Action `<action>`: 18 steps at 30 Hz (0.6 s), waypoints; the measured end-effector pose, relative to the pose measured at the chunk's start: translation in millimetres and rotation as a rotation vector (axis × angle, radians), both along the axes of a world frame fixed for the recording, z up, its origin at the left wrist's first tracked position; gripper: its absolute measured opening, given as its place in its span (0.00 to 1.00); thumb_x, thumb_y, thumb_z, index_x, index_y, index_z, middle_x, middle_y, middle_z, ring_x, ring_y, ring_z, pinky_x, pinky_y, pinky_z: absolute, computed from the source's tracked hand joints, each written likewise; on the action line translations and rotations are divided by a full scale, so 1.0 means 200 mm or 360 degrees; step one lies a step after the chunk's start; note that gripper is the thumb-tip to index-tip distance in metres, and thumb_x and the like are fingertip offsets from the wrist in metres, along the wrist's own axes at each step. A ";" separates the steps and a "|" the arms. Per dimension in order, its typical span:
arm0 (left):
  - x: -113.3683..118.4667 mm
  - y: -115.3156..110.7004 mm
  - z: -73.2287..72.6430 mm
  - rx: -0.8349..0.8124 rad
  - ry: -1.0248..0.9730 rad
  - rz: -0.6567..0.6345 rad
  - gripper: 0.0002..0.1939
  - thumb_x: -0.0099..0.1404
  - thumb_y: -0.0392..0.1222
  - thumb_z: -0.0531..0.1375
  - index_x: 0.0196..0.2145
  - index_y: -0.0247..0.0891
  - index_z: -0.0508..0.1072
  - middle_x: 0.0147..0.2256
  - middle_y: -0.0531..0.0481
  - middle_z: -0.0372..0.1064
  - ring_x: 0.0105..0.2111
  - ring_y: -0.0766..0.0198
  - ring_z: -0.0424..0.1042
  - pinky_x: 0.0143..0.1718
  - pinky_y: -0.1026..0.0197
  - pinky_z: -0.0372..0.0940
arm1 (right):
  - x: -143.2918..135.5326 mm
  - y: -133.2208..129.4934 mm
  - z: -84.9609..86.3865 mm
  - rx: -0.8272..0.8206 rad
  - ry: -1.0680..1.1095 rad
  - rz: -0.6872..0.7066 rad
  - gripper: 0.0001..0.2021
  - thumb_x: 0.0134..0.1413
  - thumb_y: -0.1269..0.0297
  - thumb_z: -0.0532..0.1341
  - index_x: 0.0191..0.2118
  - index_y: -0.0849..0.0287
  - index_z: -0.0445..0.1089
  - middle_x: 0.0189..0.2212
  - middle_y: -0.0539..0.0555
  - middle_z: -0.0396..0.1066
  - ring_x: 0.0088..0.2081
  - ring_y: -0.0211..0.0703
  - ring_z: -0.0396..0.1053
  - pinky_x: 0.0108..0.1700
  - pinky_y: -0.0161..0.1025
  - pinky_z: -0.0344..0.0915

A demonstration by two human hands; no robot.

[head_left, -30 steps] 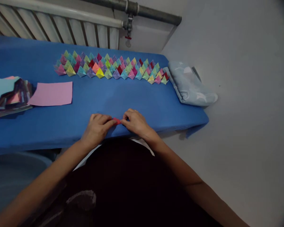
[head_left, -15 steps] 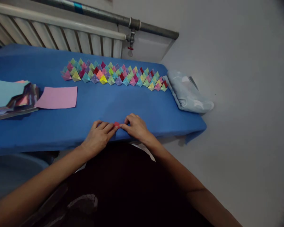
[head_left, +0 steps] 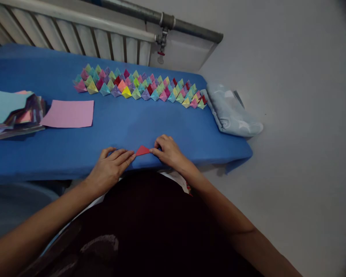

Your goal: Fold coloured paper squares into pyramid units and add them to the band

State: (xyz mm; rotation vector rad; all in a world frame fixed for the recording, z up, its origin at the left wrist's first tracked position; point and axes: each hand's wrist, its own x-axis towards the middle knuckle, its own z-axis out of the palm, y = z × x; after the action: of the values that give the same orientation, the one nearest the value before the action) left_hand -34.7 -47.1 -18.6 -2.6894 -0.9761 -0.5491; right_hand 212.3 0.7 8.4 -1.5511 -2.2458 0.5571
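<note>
Red paper triangle [head_left: 142, 150], on blue cloth [head_left: 112, 130] between fingertips of left hand [head_left: 111, 167] and right hand [head_left: 167, 151]; long edge running from one to the other, apex beyond the fingertips, neither hand nearer. Left fingers outstretched, tips touching left corner; right thumb at right corner, fingers curled. Grip or mere press: not discernible.
</note>
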 end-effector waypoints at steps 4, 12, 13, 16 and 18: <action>0.03 -0.02 0.01 -0.0023 0.0019 0.0063 0.23 0.67 0.24 0.47 0.53 0.36 0.72 0.52 0.40 0.74 0.49 0.52 0.72 0.50 0.47 0.59 | -0.01 0.01 0.00 -0.0020 -0.0053 0.0008 0.10 0.57 0.62 0.65 0.29 0.58 0.66 0.33 0.51 0.64 0.38 0.42 0.61 0.44 0.40 0.57; 0.15 0.08 0.11 -0.0076 0.0033 0.0044 0.13 0.69 0.31 0.52 0.41 0.37 0.76 0.42 0.45 0.76 0.39 0.56 0.71 0.45 0.51 0.60 | 0.00 0.02 0.02 -0.0042 -0.0101 0.0044 0.10 0.57 0.62 0.65 0.29 0.58 0.67 0.33 0.51 0.65 0.38 0.42 0.61 0.44 0.40 0.57; 0.18 0.09 0.11 -0.0108 -0.0004 0.0030 0.12 0.69 0.32 0.52 0.42 0.37 0.76 0.43 0.44 0.75 0.39 0.57 0.70 0.44 0.52 0.60 | 0.00 0.02 0.02 -0.0037 -0.0099 0.0042 0.10 0.57 0.61 0.65 0.29 0.58 0.67 0.33 0.51 0.65 0.38 0.42 0.61 0.44 0.40 0.57; 0.22 0.11 0.08 -0.0220 -0.0067 0.0002 0.14 0.72 0.36 0.50 0.43 0.35 0.76 0.43 0.43 0.75 0.38 0.57 0.70 0.39 0.54 0.60 | 0.00 0.02 0.01 -0.0028 -0.0091 0.0046 0.10 0.57 0.60 0.65 0.29 0.58 0.67 0.33 0.51 0.65 0.38 0.42 0.61 0.44 0.40 0.56; 0.22 0.13 0.06 -0.0328 -0.0076 0.0014 0.14 0.72 0.37 0.50 0.42 0.36 0.76 0.42 0.43 0.75 0.36 0.58 0.70 0.37 0.55 0.59 | 0.00 0.02 0.01 -0.0012 -0.0063 0.0058 0.10 0.57 0.61 0.66 0.29 0.58 0.67 0.33 0.51 0.65 0.37 0.42 0.61 0.44 0.40 0.57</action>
State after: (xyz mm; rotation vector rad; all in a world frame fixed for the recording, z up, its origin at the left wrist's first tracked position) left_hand 8.6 -22.0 -6.4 -2.8618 -1.1133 -0.5408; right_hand 212.5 5.6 9.7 -1.5405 -2.3079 0.5501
